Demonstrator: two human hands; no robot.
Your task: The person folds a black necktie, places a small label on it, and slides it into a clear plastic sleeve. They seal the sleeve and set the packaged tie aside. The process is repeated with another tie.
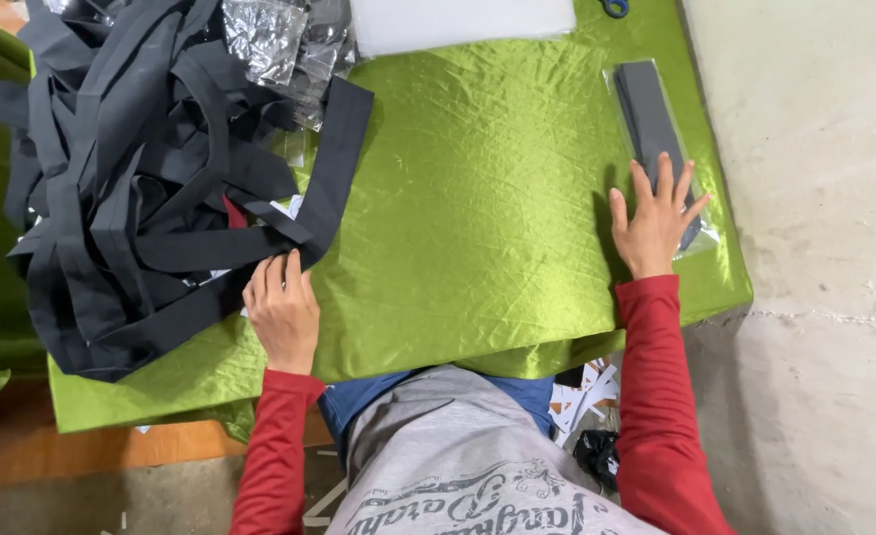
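Crinkled green cloth, black strips, bagged strip

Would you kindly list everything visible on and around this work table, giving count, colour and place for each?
Fabric strips: a tangled pile, black, left part of the table.
Tablecloth: one, shiny green, covering the table.
Bagged strip: one, dark grey in a clear bag, right edge of the table.
Clear plastic bags: several, crumpled, behind the pile.
White sheet: one, top centre.
Scissor handle: one, blue, top edge.
Paper scraps: several, white, on the floor under the table.
Left hand: one, red sleeve, touching the black strips.
Right hand: one, red sleeve, flat on the bagged strip.
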